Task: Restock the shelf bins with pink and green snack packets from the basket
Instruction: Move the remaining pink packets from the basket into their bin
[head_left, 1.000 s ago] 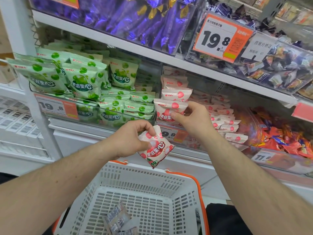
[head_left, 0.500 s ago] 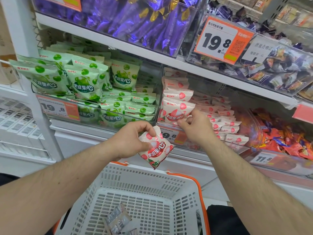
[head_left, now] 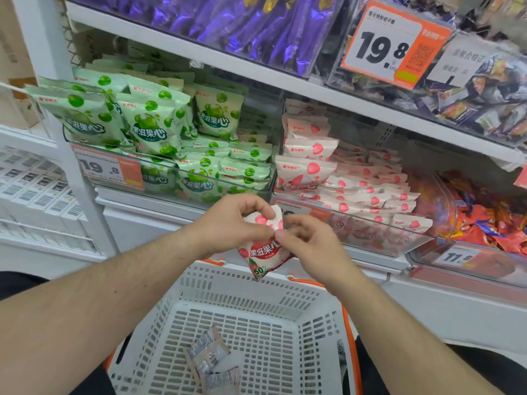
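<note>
Head view: the left hand [head_left: 228,223] grips a pink packet [head_left: 263,252] by its top, fingers curled round it, above the basket's [head_left: 256,323] far rim. The right hand [head_left: 310,240] pinches the same packet's right edge. Just behind, the pink bin [head_left: 370,223] is stacked with packets; the green bin [head_left: 176,172] sits to its left, a price tag [head_left: 109,169] on its front. Face-down packets [head_left: 211,363] lie in the basket. Purple bags [head_left: 242,21] fill the shelf above, and red snacks [head_left: 490,220] lie to the right.
</note>
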The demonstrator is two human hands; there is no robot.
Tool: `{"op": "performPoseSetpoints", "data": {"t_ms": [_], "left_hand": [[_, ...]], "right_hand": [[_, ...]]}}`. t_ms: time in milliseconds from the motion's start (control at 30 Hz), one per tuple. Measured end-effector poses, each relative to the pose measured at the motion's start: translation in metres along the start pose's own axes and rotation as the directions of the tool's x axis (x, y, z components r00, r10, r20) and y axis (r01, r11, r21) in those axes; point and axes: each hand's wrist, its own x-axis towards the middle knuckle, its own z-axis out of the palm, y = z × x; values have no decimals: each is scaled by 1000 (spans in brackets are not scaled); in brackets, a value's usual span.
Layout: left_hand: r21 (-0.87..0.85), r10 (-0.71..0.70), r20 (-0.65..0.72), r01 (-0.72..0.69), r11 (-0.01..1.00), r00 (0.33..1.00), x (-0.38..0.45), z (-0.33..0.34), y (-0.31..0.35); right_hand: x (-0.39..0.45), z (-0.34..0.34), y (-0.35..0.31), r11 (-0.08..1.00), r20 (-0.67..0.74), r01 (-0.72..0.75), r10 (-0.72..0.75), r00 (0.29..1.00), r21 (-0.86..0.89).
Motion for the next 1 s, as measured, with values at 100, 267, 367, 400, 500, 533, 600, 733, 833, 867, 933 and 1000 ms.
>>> {"op": "performPoseSetpoints", "data": {"t_ms": [100,267,367,400,500,533,600,733,833,867,933,1000], "left_hand": [[63,-8,-92,14,998,996,-2,6,-11],[156,-185,-318,244,957,930,-4,7,-63],[-212,-562,-225,523,825,796,-20,5,-90],[-240,-656,-116,620,747,746,-25,5,-99],[-58,-698,-105,696,715,708,-29,-3,-125],[50,-670,-165,685,727,724,-25,-9,-131],[273,-631,-185,656,704,754,-18,-22,-136],[573,-630,-124,574,585,766,-13,-33,-141],[637,-640,-89,537,553,764,-12,-31,-148],[644,-644,-86,536,546,760,-12,-31,-151],[660,-656,-92,539,523,749,-11,-31,-155],[658,-665,-110,556,508,739,-9,-33,-156]], "right_hand": [[0,17,18,988,158,-100,81,984,114],[2,66,75,878,220,-350,289,932,327],[6,98,108,744,298,-503,407,863,440],[6,109,117,713,333,-539,426,841,448],[13,133,133,615,444,-623,441,780,483],[18,138,139,559,468,-646,446,763,519],[29,147,156,507,451,-684,517,728,524],[22,172,222,779,319,-540,625,713,-318],[-2,196,269,666,447,-58,559,698,-744],[-11,203,281,612,460,38,552,695,-790],[-27,210,300,540,476,142,550,687,-830],[-37,209,309,513,508,206,563,652,-833]]}}
